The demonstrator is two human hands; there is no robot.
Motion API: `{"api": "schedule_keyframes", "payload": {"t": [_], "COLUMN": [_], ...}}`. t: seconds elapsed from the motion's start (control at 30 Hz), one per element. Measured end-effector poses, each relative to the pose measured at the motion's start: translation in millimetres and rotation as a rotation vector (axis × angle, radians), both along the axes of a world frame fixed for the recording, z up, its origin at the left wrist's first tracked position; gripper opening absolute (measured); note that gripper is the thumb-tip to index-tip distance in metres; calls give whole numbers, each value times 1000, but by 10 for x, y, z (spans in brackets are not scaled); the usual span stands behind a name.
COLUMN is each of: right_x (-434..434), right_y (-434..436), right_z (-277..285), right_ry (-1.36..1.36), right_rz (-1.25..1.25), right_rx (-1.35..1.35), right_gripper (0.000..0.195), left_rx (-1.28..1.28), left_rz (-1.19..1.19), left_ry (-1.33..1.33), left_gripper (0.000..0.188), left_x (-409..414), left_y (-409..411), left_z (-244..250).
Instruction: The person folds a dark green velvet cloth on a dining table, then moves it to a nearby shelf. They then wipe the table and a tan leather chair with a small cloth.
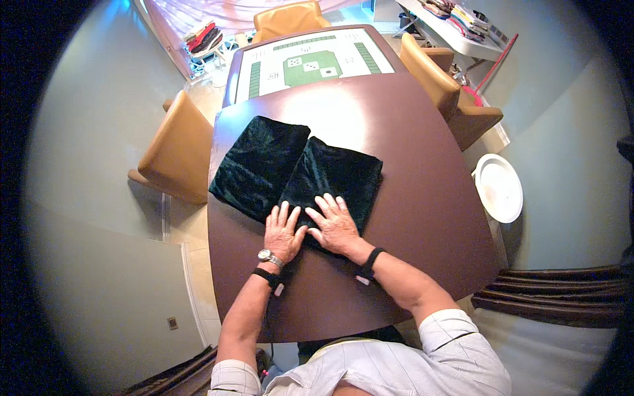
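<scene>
A dark green velvet-like cloth [332, 171] lies folded on a brown table [411, 198], with a crease or gap between its left and right parts. My left hand [284, 235] rests on the near edge of the cloth, palm down and fingers spread. Beside it, my right hand [336, 225] lies flat on the near part of the right section, its fingers apart. The two thumbs are close together. Neither hand grips the fabric. A wristwatch and a black band are on my left wrist, and another black band is on the right.
A mahjong mat [262, 64] covers the table's far end. Tan chairs stand at the left [176, 148], right [431, 74] and far end [287, 20]. A round white stool [499, 188] is at the right. Folded clothes [468, 22] lie on a white table behind.
</scene>
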State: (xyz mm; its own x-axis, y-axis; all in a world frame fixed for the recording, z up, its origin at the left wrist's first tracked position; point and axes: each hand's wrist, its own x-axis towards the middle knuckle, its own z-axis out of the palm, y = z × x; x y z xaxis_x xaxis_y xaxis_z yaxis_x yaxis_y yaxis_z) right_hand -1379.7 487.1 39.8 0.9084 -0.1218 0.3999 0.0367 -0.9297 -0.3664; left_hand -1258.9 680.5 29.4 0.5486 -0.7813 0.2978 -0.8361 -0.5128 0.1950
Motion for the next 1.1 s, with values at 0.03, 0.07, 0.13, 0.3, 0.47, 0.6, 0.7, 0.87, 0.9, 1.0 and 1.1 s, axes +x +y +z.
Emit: {"api": "schedule_keyframes", "payload": {"t": [0.03,0.07,0.13,0.3,0.47,0.6,0.7,0.87,0.9,1.0,1.1], "right_x": [-78,-168,-375,-1076,-1316,-592,74,659,669,736,756], "right_y": [-91,-159,-429,-879,-729,-320,-225,-450,-495,-509,-488], "right_z": [18,32,126,415,711,686,471,94,7,2,44], "right_ry": [17,49,113,396,483,154,138,269,313,354,346], "right_rz": [5,18,59,86,-209,-349,-369,-506,-524,-506,-499], "right_rx": [-10,-7,-19,-17,23,-74,-131,-26,-4,35,43], "right_gripper": [65,64,61,62,51,56,68,80,83,84,82], "left_rx": [3,9,38,83,-413,-141,35,109,123,154,161], "left_rz": [-4,-22,-65,-374,-510,-359,-336,-365,-370,-370,-360], "left_ry": [-20,-22,42,282,438,138,83,85,102,70,62], "left_gripper": [67,67,64,45,29,63,77,82,81,81,80], "left_x": [-78,-183,-425,-828,-284,528,747,653,621,615,619], "left_y": [-88,-139,-333,-338,-68,110,154,324,309,322,340], "left_z": [53,112,421,824,1441,1038,709,303,312,314,316]}}
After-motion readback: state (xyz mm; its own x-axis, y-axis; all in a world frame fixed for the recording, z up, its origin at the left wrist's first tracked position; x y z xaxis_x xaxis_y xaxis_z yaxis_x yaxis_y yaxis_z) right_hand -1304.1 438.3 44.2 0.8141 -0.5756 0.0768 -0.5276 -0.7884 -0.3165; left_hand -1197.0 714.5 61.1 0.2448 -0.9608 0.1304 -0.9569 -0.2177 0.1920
